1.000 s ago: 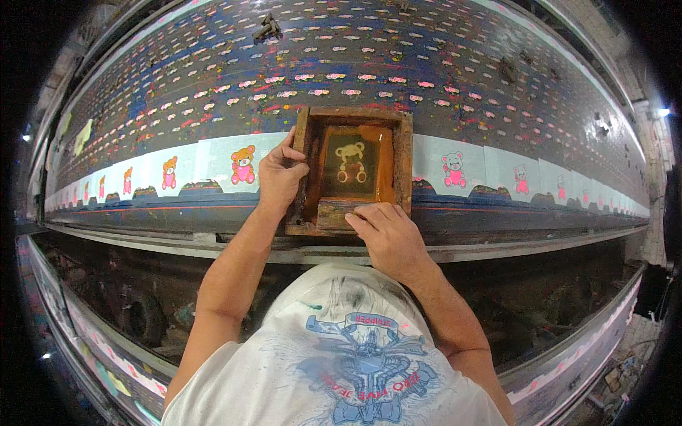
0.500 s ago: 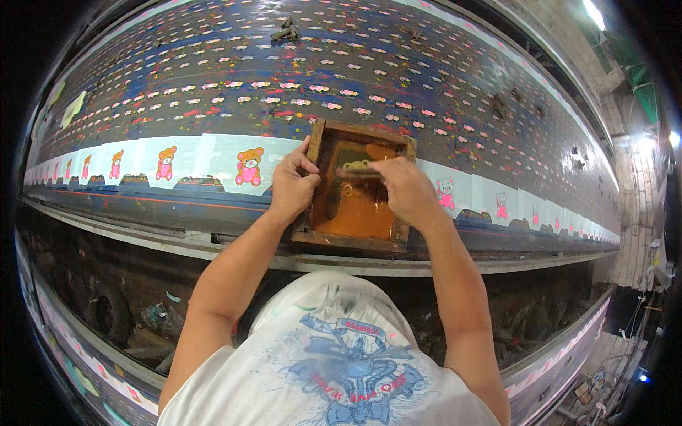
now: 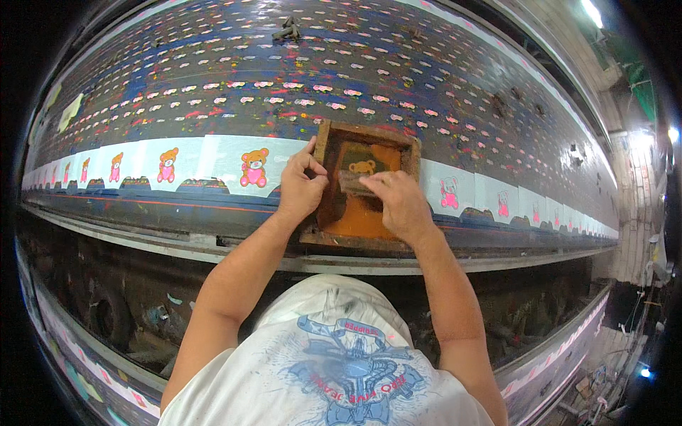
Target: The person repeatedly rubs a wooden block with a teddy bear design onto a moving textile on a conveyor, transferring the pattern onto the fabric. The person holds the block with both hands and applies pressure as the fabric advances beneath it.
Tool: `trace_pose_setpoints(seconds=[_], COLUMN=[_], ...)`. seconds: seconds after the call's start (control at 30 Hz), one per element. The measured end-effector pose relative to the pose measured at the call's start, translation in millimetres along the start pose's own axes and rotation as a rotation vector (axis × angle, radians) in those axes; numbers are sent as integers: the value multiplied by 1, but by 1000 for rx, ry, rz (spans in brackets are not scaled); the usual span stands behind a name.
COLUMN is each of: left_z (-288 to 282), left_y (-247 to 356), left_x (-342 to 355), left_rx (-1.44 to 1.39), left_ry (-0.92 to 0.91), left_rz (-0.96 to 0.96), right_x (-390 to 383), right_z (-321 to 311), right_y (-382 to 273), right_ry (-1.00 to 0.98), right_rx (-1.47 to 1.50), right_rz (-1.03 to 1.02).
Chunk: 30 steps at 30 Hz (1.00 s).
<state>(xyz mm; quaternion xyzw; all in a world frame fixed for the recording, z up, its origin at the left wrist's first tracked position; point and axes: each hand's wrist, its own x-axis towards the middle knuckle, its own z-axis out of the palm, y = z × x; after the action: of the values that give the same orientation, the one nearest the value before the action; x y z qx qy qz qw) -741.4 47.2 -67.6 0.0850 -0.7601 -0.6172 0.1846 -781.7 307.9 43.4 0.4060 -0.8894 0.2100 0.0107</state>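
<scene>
A small wooden-framed printing screen [image 3: 369,130] lies on the long table in front of me, over the row of white pieces. Its mesh [image 3: 362,220] is orange-brown, with a small bear-head shape [image 3: 361,167] showing in the upper half. My left hand [image 3: 301,188] is closed on the frame's left side. In my right hand [image 3: 405,206] is a small flat squeegee [image 3: 351,182], pinched by the fingers and held against the mesh just below the bear head. The squeegee's lower edge is blurred.
To the left, white printed pieces carry brown bears with pink hearts [image 3: 253,168]; to the right, bears [image 3: 449,192] lack brown. The dark table [image 3: 234,71] is spotted with paint marks. A dark lump [image 3: 286,30] sits at its far side. Behind me runs another table [image 3: 99,369].
My right hand has drawn the squeegee slightly toward me, uncovering more of the bear-head shape. The screen appears shifted very slightly right in view, with my left hand still on it.
</scene>
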Motion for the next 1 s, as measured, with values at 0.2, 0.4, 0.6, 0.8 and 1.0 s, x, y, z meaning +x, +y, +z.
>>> trace_pose_setpoints(seconds=[0.2,0.4,0.6,0.8,1.0], left_z=[4,0,-3,42,155], left_y=[0,-4,17,52,59], left_x=[-3,1,5,-1,-18], left_rx=[-81,45,-138,-192,-212], left_ry=[27,-18,-19,-26,-51], left_rz=[-66,-60,-56,3,43], right_x=[-50,-77,-113,-170,-229], right_z=[-1,-5,-5,-12,-51], right_y=[-48,-64,-47,-2,72], right_ry=[-28,-58,255,387,423], right_rx=[36,158,187,531,370], right_rz=[18,76,224,513,484])
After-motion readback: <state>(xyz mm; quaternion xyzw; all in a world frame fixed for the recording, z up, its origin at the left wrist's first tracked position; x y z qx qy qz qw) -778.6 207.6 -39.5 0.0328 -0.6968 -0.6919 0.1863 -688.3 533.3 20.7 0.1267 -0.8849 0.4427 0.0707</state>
